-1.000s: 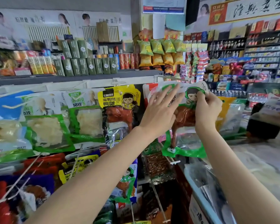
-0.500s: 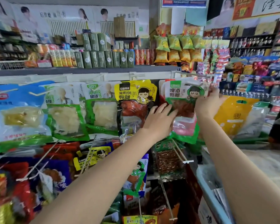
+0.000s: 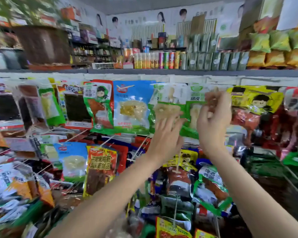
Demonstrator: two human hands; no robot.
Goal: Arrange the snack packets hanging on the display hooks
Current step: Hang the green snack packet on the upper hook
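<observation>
Snack packets hang in rows on white display hooks. My left hand point(image 3: 167, 134) reaches up with fingers spread, fingertips touching the lower part of a green-and-white packet point(image 3: 169, 102) in the top row. My right hand point(image 3: 213, 119) is raised beside it, its fingers curled at the upper right edge of the neighbouring green-and-white packet point(image 3: 193, 109), which it seems to pinch; motion blur hides the exact grip. A yellow cartoon packet point(image 3: 255, 102) hangs just right of that hand, and a blue packet point(image 3: 132, 107) hangs left of my left hand.
A grey shelf point(image 3: 144, 71) with cans and green boxes runs above the hooks. Lower rows hold a red packet point(image 3: 100, 170) and several others on protruding white hooks point(image 3: 138, 152). Chip bags point(image 3: 275, 48) sit at the upper right.
The view has swung left along the rack. Both hands have left the green cartoon packet at the right end and moved to the two green-and-white packets.
</observation>
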